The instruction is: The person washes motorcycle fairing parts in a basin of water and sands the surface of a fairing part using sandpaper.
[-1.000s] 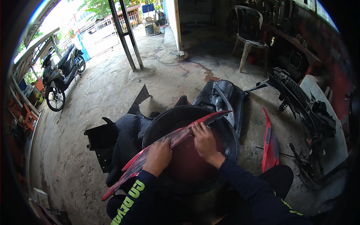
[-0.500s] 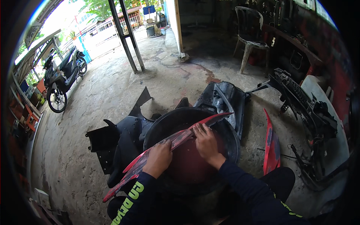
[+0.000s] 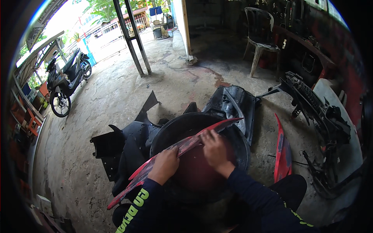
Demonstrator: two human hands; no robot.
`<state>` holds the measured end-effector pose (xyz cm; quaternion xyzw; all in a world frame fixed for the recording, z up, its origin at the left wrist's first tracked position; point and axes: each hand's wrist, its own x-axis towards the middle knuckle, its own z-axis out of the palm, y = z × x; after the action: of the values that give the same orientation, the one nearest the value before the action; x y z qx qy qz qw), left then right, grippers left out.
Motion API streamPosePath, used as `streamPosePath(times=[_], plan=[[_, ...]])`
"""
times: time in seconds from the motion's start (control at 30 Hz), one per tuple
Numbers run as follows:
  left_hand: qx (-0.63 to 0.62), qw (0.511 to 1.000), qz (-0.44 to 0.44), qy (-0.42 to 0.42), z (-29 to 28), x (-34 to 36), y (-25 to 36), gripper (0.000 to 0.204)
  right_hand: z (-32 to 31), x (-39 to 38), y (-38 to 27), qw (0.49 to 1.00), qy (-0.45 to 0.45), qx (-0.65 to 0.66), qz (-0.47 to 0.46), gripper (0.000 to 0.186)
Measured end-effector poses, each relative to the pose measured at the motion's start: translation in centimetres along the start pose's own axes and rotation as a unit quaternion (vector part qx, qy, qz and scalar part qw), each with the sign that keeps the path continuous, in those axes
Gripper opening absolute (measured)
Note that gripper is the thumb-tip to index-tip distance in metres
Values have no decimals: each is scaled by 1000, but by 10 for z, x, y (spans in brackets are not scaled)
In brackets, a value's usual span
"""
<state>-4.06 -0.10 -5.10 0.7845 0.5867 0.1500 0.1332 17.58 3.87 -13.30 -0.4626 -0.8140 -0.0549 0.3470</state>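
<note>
A long, narrow red motorcycle body panel point(image 3: 189, 145), its surface scuffed with grey, lies slantwise over a round black tub point(image 3: 244, 157) holding reddish liquid. My left hand point(image 3: 164, 164) is closed around the panel's near edge at about its middle. Against the upper part of the panel, my right hand point(image 3: 216, 152) presses with bent fingers, slightly blurred. Whatever may be under those fingertips is hidden. The panel's lower left end reaches past the tub, beside my left sleeve.
Black plastic body parts point(image 3: 136, 149) lie left of the tub, with a grey-black panel point(image 3: 237, 103) behind it. A second red panel point(image 3: 281, 155) rests on the concrete at right, near a motorcycle frame point(image 3: 311, 105). A plastic chair point(image 3: 258, 39), metal post point(image 3: 134, 42) and parked scooter point(image 3: 66, 83) stand farther back.
My right hand has shifted very slightly along the panel, its fingers now more blurred. The left hand keeps its hold. The whole view has tilted a little.
</note>
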Motion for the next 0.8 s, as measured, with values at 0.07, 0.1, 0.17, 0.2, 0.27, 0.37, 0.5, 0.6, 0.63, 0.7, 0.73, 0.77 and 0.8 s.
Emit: streamPosePath(times=[0.07,0.1,0.17,0.2,0.27,0.37,0.5,0.6,0.63,0.7,0.73,0.77,0.8], plan=[[2,1000,5,5,1,-1,-3,27,-4,4,-8,999,-12,-14,30,48],[-2,1000,-5,-1,0,-3,-6,27,-3,1,-24,999,-13,-12,28,48],[-9,1000,-13,-4,0,-2,-6,28,-6,-3,-46,996,-19,69,-50,45],[-7,1000,-14,-3,-1,-2,-6,28,-10,4,-35,998,-11,33,-46,45],[-6,1000,-11,-5,1,-2,-3,28,-1,6,-5,1000,-8,15,9,45],[-6,1000,-9,5,1,-3,-4,28,-4,2,-18,999,-24,-22,33,46],[-2,1000,2,4,1,-1,-5,29,-8,5,-8,999,-14,35,-32,46],[-1,1000,0,-2,2,0,-1,30,-4,3,-2,998,-38,30,37,47],[-2,1000,-11,-10,1,-1,-3,32,-7,1,-15,998,-40,35,35,47],[-6,1000,-18,-11,0,-3,-2,33,-13,-1,-32,995,-42,87,-23,46],[-6,1000,-22,-10,-3,-3,-1,34,-5,1,-15,997,-20,69,-10,47],[-4,1000,-21,-8,-4,-1,-1,34,3,4,2,997,-18,69,-11,47],[-9,1000,-15,-6,-3,-2,0,34,9,3,16,997,-11,53,54,47]])
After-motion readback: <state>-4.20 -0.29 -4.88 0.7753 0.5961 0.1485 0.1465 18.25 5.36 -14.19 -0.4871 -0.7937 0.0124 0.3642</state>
